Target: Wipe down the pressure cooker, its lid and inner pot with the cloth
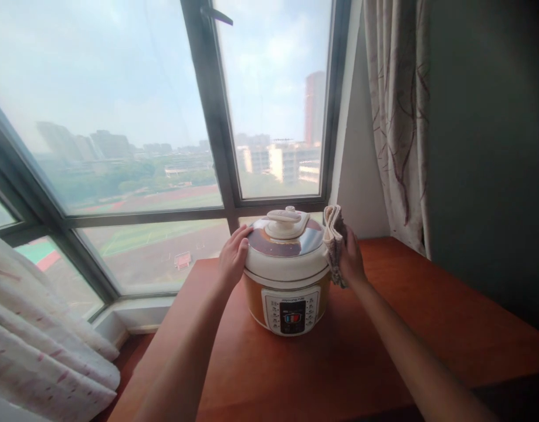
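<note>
Two curtains [401,117] — cooker [287,271] before window [132,82].

place: likely a home room | patterned curtains [401,117] | tall window [269,70] | reddish-brown table [410,287] | household electric cooker [287,269]

The one camera sits on the person's head and faces forward and down, over the left forearm [193,346] and the right forearm [405,346], which enter along the bottom edge; the cooker [280,276] stands within the person's reach, a little right of and below the centre; it is seen from above its front, so that both its lid [258,241] and its control panel [292,313] show; past the table [419,287] the view faces the window [132,105]; its breadth takes in the left curtain [44,340] and the right curtain [403,117].
</note>
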The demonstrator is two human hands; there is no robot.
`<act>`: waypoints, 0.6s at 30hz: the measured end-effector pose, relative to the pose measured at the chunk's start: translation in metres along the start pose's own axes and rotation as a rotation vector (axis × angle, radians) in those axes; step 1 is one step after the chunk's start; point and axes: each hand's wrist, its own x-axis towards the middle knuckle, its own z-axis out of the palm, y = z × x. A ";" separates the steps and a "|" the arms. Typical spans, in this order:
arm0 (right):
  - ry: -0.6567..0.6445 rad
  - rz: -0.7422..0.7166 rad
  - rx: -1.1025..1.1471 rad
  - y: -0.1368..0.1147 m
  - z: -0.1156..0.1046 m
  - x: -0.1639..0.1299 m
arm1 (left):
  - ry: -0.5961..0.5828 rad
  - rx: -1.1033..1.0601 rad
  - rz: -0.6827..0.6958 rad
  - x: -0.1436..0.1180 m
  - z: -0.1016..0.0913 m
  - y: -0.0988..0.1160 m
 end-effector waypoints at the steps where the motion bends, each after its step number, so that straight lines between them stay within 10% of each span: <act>1: 0.016 0.003 -0.004 -0.005 -0.001 -0.013 | 0.000 -0.002 0.004 0.000 0.000 0.000; 7: 0.070 -0.297 -0.053 -0.051 0.004 -0.065 | 0.004 -0.016 0.020 0.000 0.000 -0.002; 18: -0.280 -0.497 -0.182 -0.110 0.009 -0.005 | -0.010 -0.072 -0.020 -0.001 -0.001 0.000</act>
